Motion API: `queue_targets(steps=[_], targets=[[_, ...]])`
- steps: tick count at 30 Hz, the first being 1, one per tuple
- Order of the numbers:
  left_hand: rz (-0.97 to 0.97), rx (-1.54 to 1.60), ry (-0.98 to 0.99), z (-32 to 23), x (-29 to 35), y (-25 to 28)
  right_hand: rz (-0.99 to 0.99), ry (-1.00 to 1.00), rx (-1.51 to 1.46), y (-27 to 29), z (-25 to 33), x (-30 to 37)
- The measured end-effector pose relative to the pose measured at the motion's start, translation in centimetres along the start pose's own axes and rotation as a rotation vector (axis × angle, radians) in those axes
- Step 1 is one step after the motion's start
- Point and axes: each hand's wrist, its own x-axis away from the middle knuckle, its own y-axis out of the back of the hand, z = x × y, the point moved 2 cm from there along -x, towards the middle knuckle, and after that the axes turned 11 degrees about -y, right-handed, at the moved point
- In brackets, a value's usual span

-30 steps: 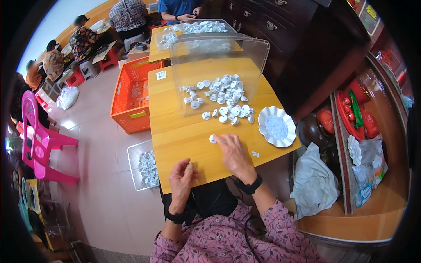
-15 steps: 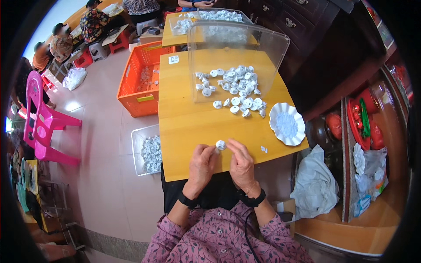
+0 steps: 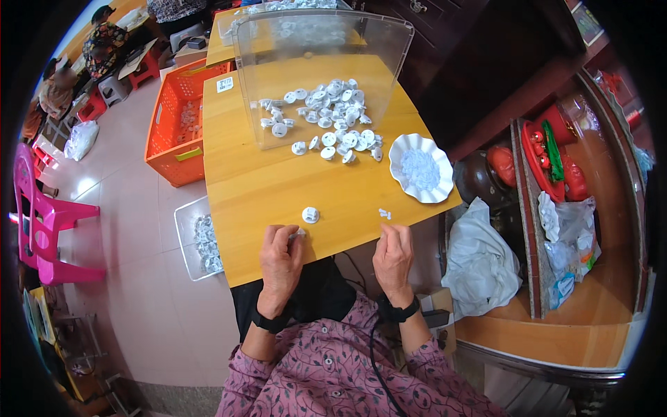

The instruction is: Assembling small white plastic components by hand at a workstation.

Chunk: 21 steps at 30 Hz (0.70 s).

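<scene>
My left hand (image 3: 281, 256) is closed at the table's near edge, a small white plastic piece (image 3: 298, 233) showing at its fingertips. Just beyond those fingers a round white plastic part (image 3: 310, 215) rests alone on the yellow table (image 3: 257, 181). My right hand (image 3: 393, 258) has its thumb and fingers pinched together at the near edge; what they hold, if anything, is hidden. A few tiny translucent pieces (image 3: 384, 213) lie just past its fingertips. Farther right, a white scalloped dish (image 3: 399, 156) holds many similar small translucent pieces.
A clear plastic bin (image 3: 243, 90) lies on its side with white round parts (image 3: 333, 104) spilling out. Left of the table stand an orange crate (image 3: 174, 161) and a clear tub (image 3: 187, 240) of parts. A pink chair (image 3: 45, 229) is far left; a white bag (image 3: 483, 257) sits right.
The view has shifted right. My hands have moved apart; the round white part between them now lies on the table, and my right hand has moved toward the tiny translucent pieces.
</scene>
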Motion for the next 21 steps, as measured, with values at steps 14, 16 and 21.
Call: queue_targets(steps=[14,16,21], targets=[[-0.036,-0.048,-0.037,0.3,0.4,-0.2,0.129,0.161,0.297,-0.4,2.6,-0.3],[-0.027,-0.056,-0.059,0.0,0.2,-0.1,0.175,0.188,0.273,-0.5,3.2,0.2],[-0.033,0.019,0.013,-0.1,0.5,-0.2,0.261,0.238,0.254,-0.5,5.3,1.7]])
